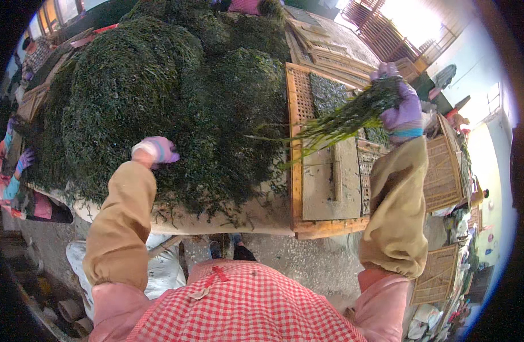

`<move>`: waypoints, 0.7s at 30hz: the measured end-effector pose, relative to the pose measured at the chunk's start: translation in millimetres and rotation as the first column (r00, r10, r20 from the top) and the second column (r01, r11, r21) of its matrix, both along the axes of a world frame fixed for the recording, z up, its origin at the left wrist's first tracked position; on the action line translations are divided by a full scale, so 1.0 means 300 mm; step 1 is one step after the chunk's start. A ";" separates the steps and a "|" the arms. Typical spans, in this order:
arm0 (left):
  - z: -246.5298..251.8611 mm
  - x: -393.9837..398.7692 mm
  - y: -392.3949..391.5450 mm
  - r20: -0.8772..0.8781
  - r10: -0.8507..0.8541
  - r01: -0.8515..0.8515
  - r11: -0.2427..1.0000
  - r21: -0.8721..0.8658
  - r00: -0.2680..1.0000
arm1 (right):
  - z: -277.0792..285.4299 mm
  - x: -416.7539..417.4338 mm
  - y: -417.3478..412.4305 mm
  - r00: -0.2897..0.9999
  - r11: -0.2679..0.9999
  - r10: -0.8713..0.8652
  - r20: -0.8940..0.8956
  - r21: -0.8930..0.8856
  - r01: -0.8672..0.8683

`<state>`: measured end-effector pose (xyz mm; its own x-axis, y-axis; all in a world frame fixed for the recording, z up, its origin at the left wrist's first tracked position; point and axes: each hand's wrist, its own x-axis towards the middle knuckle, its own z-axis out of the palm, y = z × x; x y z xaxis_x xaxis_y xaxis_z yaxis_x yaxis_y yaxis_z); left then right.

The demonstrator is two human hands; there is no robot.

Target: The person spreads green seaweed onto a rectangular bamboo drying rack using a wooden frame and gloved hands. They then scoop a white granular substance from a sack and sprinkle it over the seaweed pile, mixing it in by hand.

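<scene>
A large heap of dark green, stringy plant matter [129, 98], resembling seaweed, covers most of the table before me. My left hand [157, 150], in a purple glove, is over the heap's near side. It is blurred, so I cannot tell whether its fingers hold anything. At the right, my gloved right hand [392, 100] grips a bunch of long green strands [351, 113] that trails leftward. Beneath the bunch lies a wooden frame [292, 149] with a lattice base. A dark green flat patch [328, 92] rests on the lattice. Nearer me in the frame is a pale flat board [319, 188] with a wooden strip [338, 171].
Stacked wooden frames [343, 62] lie beyond. Other lattice panels [443, 171] stand at the right. At the far left are a co-worker's gloved hand [25, 159] and another person [35, 53]. A white sack [163, 269] sits below the table's near edge [227, 224].
</scene>
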<state>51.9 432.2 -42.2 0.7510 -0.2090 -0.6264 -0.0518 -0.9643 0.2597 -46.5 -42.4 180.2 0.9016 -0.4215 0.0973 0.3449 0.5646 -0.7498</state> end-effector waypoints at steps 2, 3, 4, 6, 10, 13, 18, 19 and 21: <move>-0.019 0.005 -0.119 0.338 -0.292 0.201 0.939 0.278 0.895 | -0.125 -0.047 -0.180 0.745 0.796 0.577 0.333 -0.024 -0.605; 0.038 -0.034 -0.184 0.431 -0.230 0.195 0.973 0.125 0.873 | -0.135 -0.072 -0.164 0.759 0.791 0.571 0.313 0.039 -0.611; 0.101 -0.073 -0.250 0.469 -0.261 0.224 0.965 0.134 0.844 | -0.127 -0.130 -0.091 0.772 0.782 0.569 0.285 0.102 -0.614; 0.205 -0.164 -0.374 0.589 -0.215 0.284 0.959 -0.025 0.779 | -0.152 -0.159 -0.015 0.848 0.818 0.477 0.233 0.235 -0.525; 0.344 -0.343 -0.801 0.399 -0.053 0.397 0.288 -0.872 0.915 | -0.189 -0.244 0.006 0.940 0.901 0.329 0.088 0.269 -0.341; 0.341 -0.458 -1.137 0.263 -0.272 0.290 0.067 -0.955 0.926 | -0.278 -0.268 -0.131 0.778 0.747 0.582 0.238 0.221 -0.627; 0.249 -0.663 -1.341 -0.053 -0.253 0.031 0.315 -0.949 0.966 | -0.312 -0.351 -0.339 0.877 0.815 0.443 0.184 0.325 -0.480; 0.227 -0.714 -1.342 -0.240 -0.223 -0.161 0.325 -0.932 0.945 | -0.334 -0.361 -0.384 0.870 0.794 0.436 0.231 0.357 -0.492; 0.211 -0.800 -1.342 -0.441 -0.076 -0.401 0.301 -0.865 0.894 | -0.408 -0.373 -0.419 0.865 0.778 0.463 0.192 0.380 -0.501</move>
